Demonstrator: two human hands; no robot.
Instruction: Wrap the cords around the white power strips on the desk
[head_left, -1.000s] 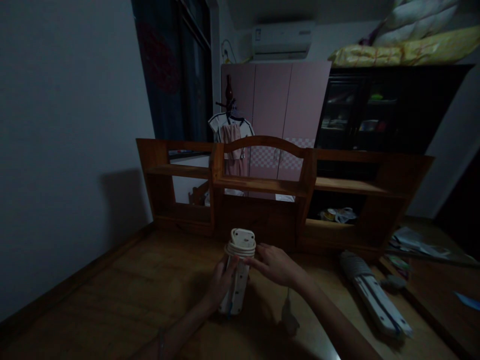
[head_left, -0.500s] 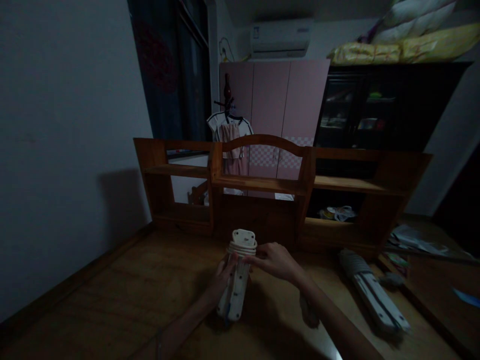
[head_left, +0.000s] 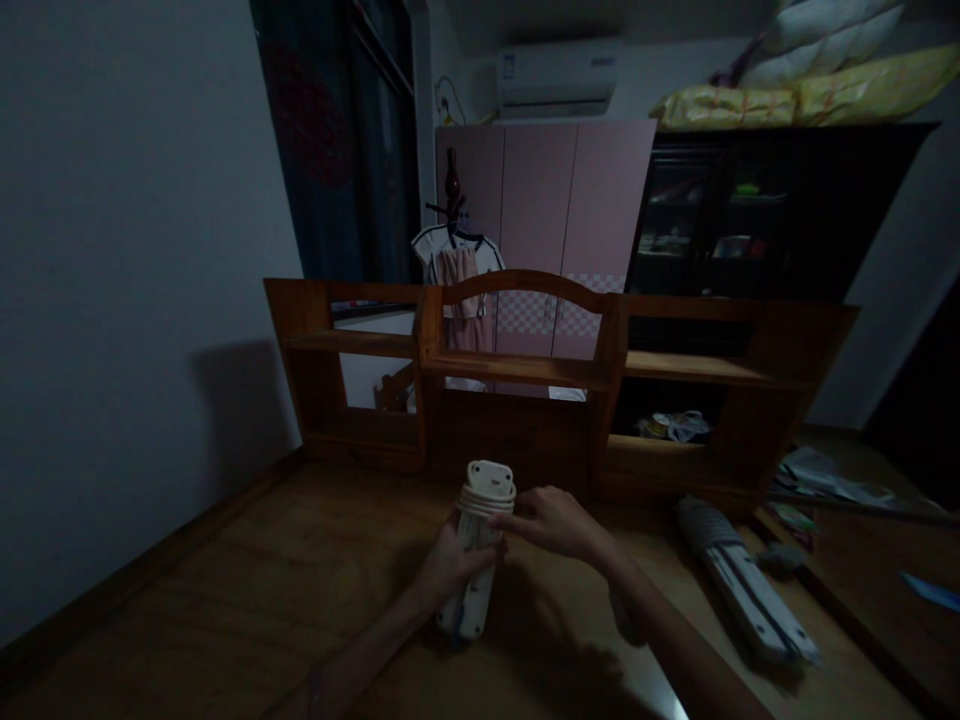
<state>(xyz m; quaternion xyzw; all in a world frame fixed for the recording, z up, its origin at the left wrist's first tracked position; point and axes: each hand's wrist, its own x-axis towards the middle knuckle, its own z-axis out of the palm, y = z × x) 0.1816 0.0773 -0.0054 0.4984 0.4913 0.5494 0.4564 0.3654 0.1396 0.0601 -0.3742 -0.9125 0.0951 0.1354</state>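
Observation:
A white power strip (head_left: 480,540) stands nearly upright above the wooden desk (head_left: 300,580), with its cord coiled in several turns around the top end. My left hand (head_left: 448,566) is wrapped around the middle of the strip. My right hand (head_left: 551,521) pinches the cord at the coil on the strip's right side. The plug (head_left: 624,618) hangs below my right forearm, partly hidden in shadow.
A wooden desk hutch (head_left: 525,370) with shelves runs along the back of the desk. A second white power strip (head_left: 742,590) lies at the right. Papers (head_left: 825,475) lie at the far right. A grey wall bounds the left.
The strip has tilted slightly and my left hand has closed further around its middle. My right hand has stayed at the coil. The hanging plug has swung to the right.

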